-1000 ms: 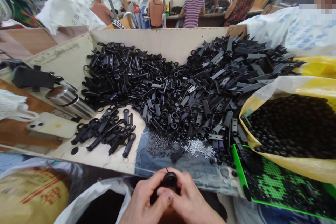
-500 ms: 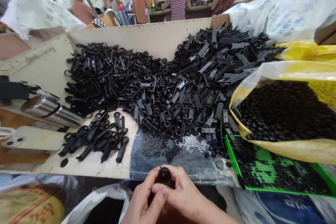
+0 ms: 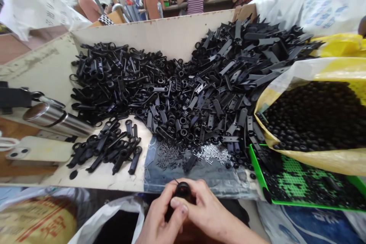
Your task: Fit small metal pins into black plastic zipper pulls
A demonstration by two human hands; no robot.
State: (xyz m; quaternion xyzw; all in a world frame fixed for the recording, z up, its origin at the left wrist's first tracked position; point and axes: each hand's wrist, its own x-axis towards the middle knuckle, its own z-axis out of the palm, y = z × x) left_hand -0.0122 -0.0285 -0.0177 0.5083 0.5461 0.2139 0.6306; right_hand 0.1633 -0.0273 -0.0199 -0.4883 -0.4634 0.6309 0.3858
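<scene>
At the front edge of the workbench, my left hand [image 3: 160,213] and my right hand [image 3: 203,207] are closed together around a black plastic part with a round end [image 3: 183,190]. Both thumbs press on its near side, and the fingers hide most of it. Just beyond lies a dark cloth [image 3: 171,177] with small dark screws [image 3: 168,154] and shiny silver pins [image 3: 213,154] scattered on it. A large heap of black plastic parts [image 3: 171,95], many with ring ends, fills the bench behind. A smaller group of ring-ended black parts [image 3: 107,146] lies to the left.
On the right, a yellow-white sack [image 3: 311,160] of black round pieces leans over a green tray [image 3: 257,177]. A steel flask [image 3: 68,122] and a pale phone [image 3: 42,149] lie left. An open white sack [image 3: 95,217] sits below the bench. Several people work beyond the back board [image 3: 137,32].
The view has shifted slightly, so the bench contents sit a little differently in frame. Both hands keep the same hold on the black part, with barely any finger movement.
</scene>
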